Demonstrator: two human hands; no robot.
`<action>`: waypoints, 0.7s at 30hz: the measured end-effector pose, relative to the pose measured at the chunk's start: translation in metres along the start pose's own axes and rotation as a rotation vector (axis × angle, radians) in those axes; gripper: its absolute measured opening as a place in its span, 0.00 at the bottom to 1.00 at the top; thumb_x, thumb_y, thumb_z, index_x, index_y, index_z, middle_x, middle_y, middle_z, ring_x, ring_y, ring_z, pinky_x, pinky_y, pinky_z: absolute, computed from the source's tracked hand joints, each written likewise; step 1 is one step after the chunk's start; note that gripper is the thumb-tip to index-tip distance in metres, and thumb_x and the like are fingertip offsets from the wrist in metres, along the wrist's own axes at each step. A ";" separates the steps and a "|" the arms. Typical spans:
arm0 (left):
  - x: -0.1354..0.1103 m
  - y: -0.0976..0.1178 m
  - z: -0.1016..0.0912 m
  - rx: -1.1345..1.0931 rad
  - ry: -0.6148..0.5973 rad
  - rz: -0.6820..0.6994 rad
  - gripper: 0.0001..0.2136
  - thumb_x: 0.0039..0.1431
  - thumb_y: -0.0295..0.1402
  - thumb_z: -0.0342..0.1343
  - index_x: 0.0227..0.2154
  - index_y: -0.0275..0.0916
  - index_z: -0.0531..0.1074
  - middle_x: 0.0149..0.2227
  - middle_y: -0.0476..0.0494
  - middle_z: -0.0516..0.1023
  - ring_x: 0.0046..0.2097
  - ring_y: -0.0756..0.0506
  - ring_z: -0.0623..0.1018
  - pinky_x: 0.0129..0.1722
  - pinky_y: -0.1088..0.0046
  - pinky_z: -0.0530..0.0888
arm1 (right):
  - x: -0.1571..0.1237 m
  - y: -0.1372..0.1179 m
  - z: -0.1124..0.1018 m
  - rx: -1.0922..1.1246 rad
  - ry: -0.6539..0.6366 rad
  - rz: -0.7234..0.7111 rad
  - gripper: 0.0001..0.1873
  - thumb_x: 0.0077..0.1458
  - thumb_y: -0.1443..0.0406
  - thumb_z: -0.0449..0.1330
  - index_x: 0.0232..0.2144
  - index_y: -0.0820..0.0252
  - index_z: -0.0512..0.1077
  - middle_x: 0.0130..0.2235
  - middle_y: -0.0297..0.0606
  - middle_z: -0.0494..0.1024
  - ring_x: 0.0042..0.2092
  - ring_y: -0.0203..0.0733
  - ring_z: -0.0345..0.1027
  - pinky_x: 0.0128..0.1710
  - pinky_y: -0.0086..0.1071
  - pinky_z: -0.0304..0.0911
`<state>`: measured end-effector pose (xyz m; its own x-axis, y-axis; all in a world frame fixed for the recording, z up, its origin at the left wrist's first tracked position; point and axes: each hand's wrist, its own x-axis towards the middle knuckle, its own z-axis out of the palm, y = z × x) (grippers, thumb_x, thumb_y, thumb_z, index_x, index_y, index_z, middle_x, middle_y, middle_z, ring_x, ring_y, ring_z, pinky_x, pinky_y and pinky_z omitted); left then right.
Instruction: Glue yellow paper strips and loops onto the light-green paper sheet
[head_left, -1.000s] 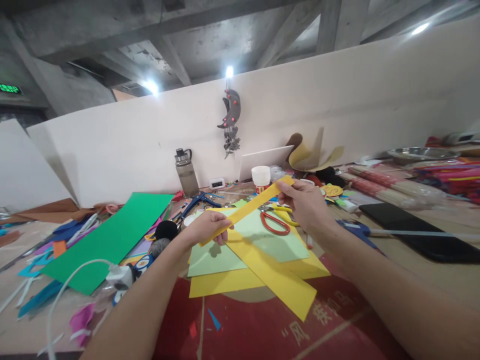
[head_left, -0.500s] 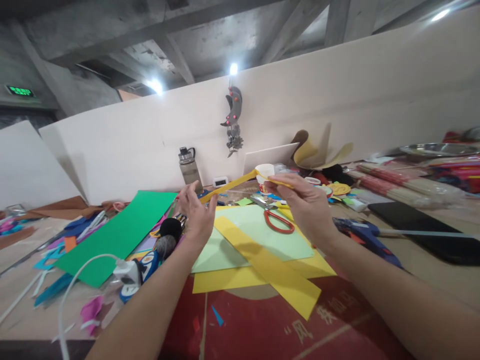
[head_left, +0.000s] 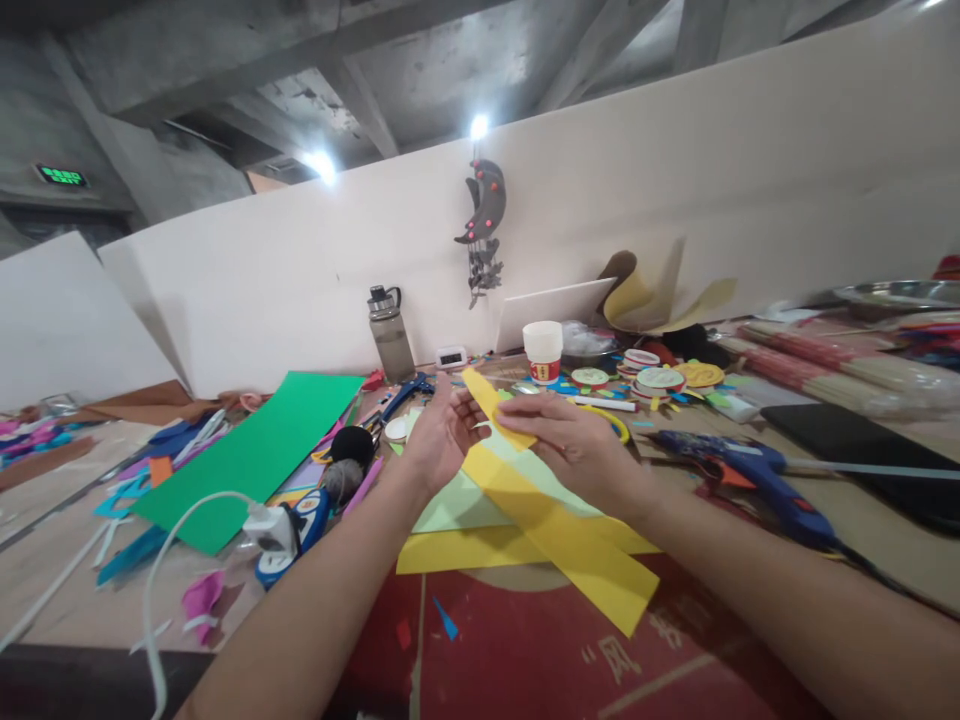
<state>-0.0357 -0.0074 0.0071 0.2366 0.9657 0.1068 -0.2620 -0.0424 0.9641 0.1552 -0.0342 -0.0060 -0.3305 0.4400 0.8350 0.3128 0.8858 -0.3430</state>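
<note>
Between the thumb and fingers of my right hand [head_left: 570, 435] is a folded yellow paper strip [head_left: 484, 395], tilted up to the left. My left hand [head_left: 450, 435] is beside the strip, fingers loosely curled and apart, with nothing visible in it. Below both hands a wide yellow paper strip [head_left: 577, 560] lies diagonally over a pale green sheet [head_left: 450, 505] and a larger yellow sheet [head_left: 465, 553]. A yellow scissors handle [head_left: 619, 422] shows behind my right hand; the rest of the scissors is mostly hidden.
A green sheet [head_left: 255, 455] and a white plug with cable [head_left: 271, 530] lie left. A blue glue gun [head_left: 750, 470] and a black phone-like slab [head_left: 862, 460] are right. A bottle [head_left: 391, 340] and a paper cup [head_left: 543, 350] stand at the back.
The yellow strip was stretched between both hands; now only my right hand holds it, folded shorter. My left hand has let go, and the hands have come closer together.
</note>
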 end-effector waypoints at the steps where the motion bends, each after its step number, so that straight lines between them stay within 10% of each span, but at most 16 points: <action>1: -0.001 0.000 0.003 -0.091 0.005 -0.010 0.19 0.51 0.49 0.57 0.33 0.36 0.72 0.34 0.41 0.76 0.36 0.48 0.76 0.35 0.72 0.73 | -0.002 0.001 0.003 0.006 -0.052 -0.010 0.20 0.56 0.73 0.52 0.46 0.49 0.75 0.48 0.38 0.76 0.50 0.41 0.69 0.50 0.40 0.67; 5: 0.002 -0.001 -0.001 -0.203 0.121 0.022 0.13 0.39 0.32 0.68 0.28 0.35 0.72 0.27 0.50 0.74 0.26 0.55 0.71 0.26 0.81 0.67 | -0.002 0.003 0.008 0.139 -0.057 0.122 0.20 0.57 0.71 0.49 0.44 0.50 0.75 0.49 0.38 0.75 0.50 0.41 0.69 0.49 0.40 0.67; 11: 0.004 -0.009 -0.003 -0.040 0.172 0.204 0.11 0.39 0.32 0.68 0.24 0.34 0.72 0.22 0.52 0.71 0.22 0.57 0.66 0.23 0.80 0.62 | 0.003 -0.003 0.008 0.226 -0.099 0.649 0.15 0.56 0.56 0.54 0.35 0.59 0.73 0.33 0.38 0.76 0.30 0.39 0.71 0.24 0.29 0.64; 15: 0.001 -0.014 0.003 -0.056 0.169 0.228 0.11 0.37 0.32 0.68 0.24 0.33 0.74 0.22 0.51 0.72 0.21 0.57 0.65 0.22 0.79 0.61 | 0.003 -0.011 0.010 -0.095 -0.225 0.553 0.17 0.56 0.59 0.54 0.18 0.59 0.67 0.18 0.30 0.67 0.22 0.34 0.59 0.23 0.28 0.52; 21: 0.004 -0.014 0.002 -0.175 0.193 0.199 0.11 0.36 0.30 0.69 0.23 0.33 0.73 0.21 0.51 0.72 0.21 0.57 0.67 0.22 0.80 0.62 | 0.002 -0.016 0.011 -0.227 -0.254 0.462 0.15 0.58 0.61 0.53 0.21 0.59 0.64 0.23 0.32 0.68 0.25 0.34 0.58 0.26 0.29 0.48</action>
<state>-0.0296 -0.0038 -0.0054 -0.0122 0.9744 0.2245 -0.4461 -0.2063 0.8709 0.1398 -0.0460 -0.0040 -0.3087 0.8207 0.4807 0.6500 0.5510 -0.5233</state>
